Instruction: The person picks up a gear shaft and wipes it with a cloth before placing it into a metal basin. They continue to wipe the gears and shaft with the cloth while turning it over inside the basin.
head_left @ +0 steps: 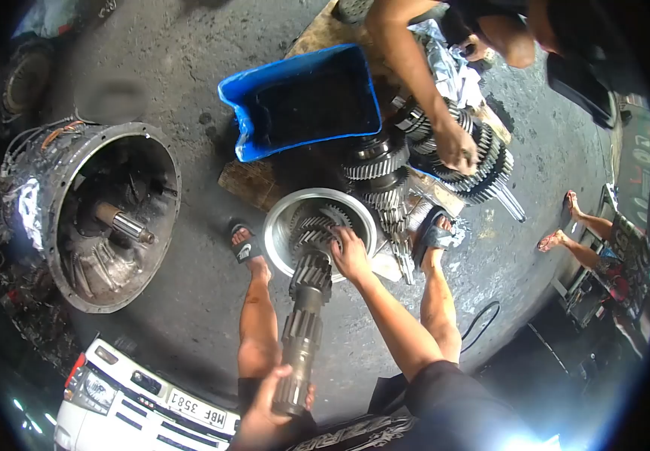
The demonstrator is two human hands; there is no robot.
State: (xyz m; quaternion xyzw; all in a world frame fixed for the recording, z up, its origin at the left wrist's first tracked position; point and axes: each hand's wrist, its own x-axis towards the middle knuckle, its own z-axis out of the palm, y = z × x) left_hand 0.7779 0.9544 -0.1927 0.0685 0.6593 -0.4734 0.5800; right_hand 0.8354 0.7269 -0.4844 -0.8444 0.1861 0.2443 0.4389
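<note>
A long splined metal shaft (300,327) slants up from my lap to a silver metal ring (274,239) between my feet. My left hand (269,406) is wrapped round the shaft's near end. At the far end, toothed gears (316,229) sit inside the ring's outline. My right hand (350,254) has its fingers bent over the edge of these gears, by the ring's right side; part of the grip is hidden. Just beyond lies a gear cluster (376,169) on its shaft.
A blue open-sided container (235,90) stands ahead on wooden boards (246,184). Another person's hand (456,150) rests on a second gear stack (483,177). At left is a large bell housing (171,225); a white vehicle (107,421) is at lower left. Someone's feet (554,239) show at right.
</note>
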